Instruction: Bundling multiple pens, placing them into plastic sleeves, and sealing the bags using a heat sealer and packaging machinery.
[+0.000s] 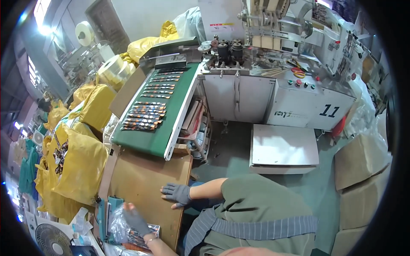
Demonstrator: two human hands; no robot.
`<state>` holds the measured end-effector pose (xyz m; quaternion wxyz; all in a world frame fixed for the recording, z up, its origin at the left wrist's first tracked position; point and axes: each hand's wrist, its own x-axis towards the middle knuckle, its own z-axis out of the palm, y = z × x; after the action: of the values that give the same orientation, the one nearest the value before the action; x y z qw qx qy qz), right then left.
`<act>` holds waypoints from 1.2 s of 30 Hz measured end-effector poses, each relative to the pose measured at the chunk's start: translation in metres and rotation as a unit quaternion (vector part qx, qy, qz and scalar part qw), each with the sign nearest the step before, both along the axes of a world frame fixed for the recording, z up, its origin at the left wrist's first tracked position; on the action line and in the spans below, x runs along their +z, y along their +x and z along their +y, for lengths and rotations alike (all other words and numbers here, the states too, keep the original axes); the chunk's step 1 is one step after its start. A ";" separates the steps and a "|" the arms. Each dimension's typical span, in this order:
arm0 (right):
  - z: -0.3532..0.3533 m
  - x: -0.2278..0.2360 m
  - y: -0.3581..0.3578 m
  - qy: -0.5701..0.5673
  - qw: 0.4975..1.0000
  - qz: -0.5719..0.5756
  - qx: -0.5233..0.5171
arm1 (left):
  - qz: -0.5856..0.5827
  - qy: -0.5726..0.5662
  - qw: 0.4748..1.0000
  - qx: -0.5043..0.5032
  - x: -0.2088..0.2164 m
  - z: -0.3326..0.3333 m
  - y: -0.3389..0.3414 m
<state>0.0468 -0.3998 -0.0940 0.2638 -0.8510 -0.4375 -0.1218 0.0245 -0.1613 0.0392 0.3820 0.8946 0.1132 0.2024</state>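
Observation:
My right hand (176, 194), in a grey fingerless glove, rests flat on the brown wooden table (145, 173) near its right edge, fingers spread and nothing in them. At the lower left my left hand (137, 219), gloved the same way, is beside a crumpled clear plastic bag (118, 225); its fingers are smeared by motion, so I cannot tell whether they grip the plastic. Under that wrist lie several slim, dark packets with orange and white print (136, 235). A teal device (112, 209) stands by the bag at the table's left edge.
Beyond the table a green conveyor belt (158, 115) carries rows of slim packets (143, 115). Yellow sacks (83, 164) crowd the left, with a fan (53, 240) below. A white machine cabinet (311, 104), a white box (284, 145) and stacked cardboard boxes (358, 164) stand to the right.

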 end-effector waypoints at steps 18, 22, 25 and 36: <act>-0.005 0.005 0.003 -0.020 0.999 0.033 0.030 | 0.076 0.215 0.962 0.151 -0.135 0.023 0.013; -0.005 0.004 0.003 -0.019 0.999 0.039 0.027 | 0.084 0.213 0.961 0.155 -0.129 0.018 0.012; -0.003 0.002 0.003 -0.010 0.999 0.030 0.027 | 0.057 0.213 0.964 0.151 -0.140 0.025 0.014; -0.002 -0.002 0.002 -0.005 1.000 0.015 0.022 | 0.062 0.229 0.961 0.142 -0.134 0.022 0.011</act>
<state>0.0487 -0.4014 -0.0963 0.2682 -0.8445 -0.4524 -0.1011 0.0353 -0.1397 -0.0947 0.1269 0.9437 0.2127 0.2192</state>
